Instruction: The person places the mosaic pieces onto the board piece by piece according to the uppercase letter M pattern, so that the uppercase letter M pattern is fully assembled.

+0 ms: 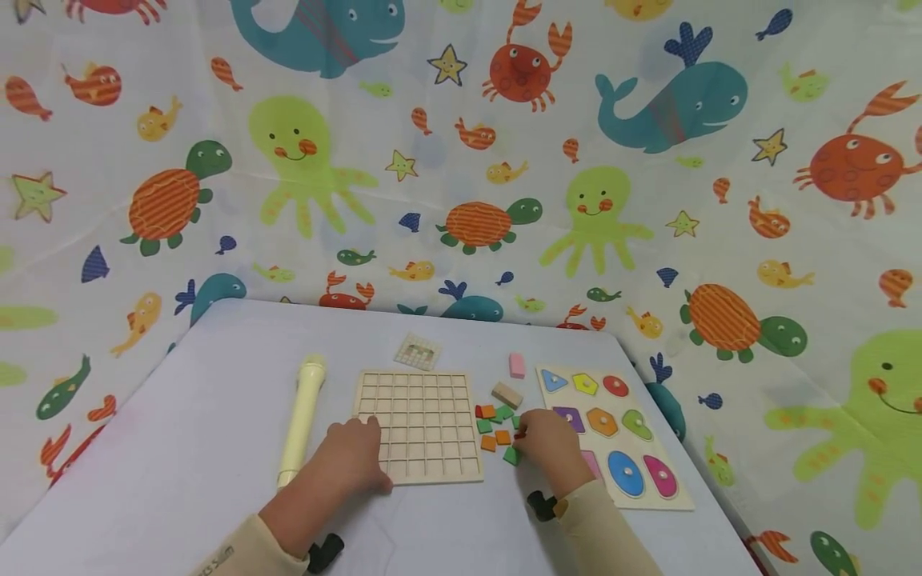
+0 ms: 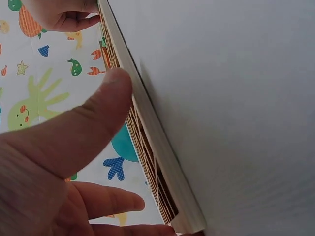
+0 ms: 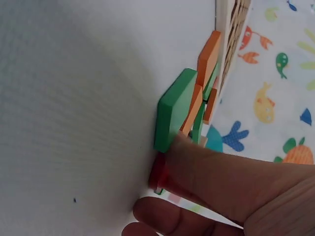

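Coloured square tiles: located on the white table (image 1: pixel 202 448), between the grid board and the right hand (image 1: pixel 553 450). Count in view: three orange tiles (image 1: pixel 503 438), at least four green tiles (image 1: pixel 511 455) and two red tiles (image 1: pixel 479 411); the exact green total cannot be told, as pieces overlap.

Right hand: thumb touches one red tile, with a fingertip just beside it; whether the grip is closed cannot be told.

Grid board (image 1: pixel 425 428): one, wooden, lying flat left of the tiles. Left hand (image 1: pixel 349 454): thumb and fingers spread apart, resting at the board's near left corner, which it covers.

Surroundings: one cream rod (image 1: pixel 302 416) left of the board; one small gridded panel (image 1: pixel 418 352) beyond it; one pink block (image 1: pixel 516 366) and one wooden block (image 1: pixel 507 395) beyond the tiles; one shape puzzle (image 1: pixel 634 488) at right, nine pieces, its pink one partly hidden by the right hand. Printed cloth (image 1: pixel 432 184) hangs behind.

Obstruction: the right hand also covers part of the tile group.
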`<state>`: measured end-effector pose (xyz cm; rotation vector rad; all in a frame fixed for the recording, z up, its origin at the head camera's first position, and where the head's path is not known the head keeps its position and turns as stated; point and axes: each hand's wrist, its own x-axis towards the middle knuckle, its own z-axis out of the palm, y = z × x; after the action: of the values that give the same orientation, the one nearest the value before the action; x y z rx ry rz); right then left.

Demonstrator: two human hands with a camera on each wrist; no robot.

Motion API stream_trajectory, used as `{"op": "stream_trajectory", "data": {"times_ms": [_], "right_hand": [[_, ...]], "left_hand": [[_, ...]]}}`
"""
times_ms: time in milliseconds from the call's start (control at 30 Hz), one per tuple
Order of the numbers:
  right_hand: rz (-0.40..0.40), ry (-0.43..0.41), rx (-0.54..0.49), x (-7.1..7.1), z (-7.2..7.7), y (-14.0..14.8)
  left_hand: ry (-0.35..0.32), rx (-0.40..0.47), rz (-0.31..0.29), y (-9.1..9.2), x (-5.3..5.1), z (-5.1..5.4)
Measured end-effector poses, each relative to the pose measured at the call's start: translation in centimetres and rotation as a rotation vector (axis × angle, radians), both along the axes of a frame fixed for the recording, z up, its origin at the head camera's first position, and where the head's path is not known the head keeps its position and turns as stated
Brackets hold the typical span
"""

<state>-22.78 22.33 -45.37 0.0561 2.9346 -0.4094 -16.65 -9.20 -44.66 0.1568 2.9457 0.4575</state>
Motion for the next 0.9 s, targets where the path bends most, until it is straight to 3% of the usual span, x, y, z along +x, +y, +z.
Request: {"op": "stream_trajectory", "data": {"times_ms": [367, 633, 900], "right_hand": [[0.008, -0.044, 0.0, 0.0, 0.0, -0.2], [-0.056, -0.021, 0.007, 0.1, -0.1, -0.8], [-0.013, -0.032, 0.026, 0.1, 0.2, -1.2]], "left_hand": [[0.01, -0.037, 0.014, -0.1, -0.1, 0.0], [-0.002, -0.021, 0.033, -0.2, -0.2, -0.1], [0.003, 0.006, 0.045, -0.5, -0.4, 0.0]]}}
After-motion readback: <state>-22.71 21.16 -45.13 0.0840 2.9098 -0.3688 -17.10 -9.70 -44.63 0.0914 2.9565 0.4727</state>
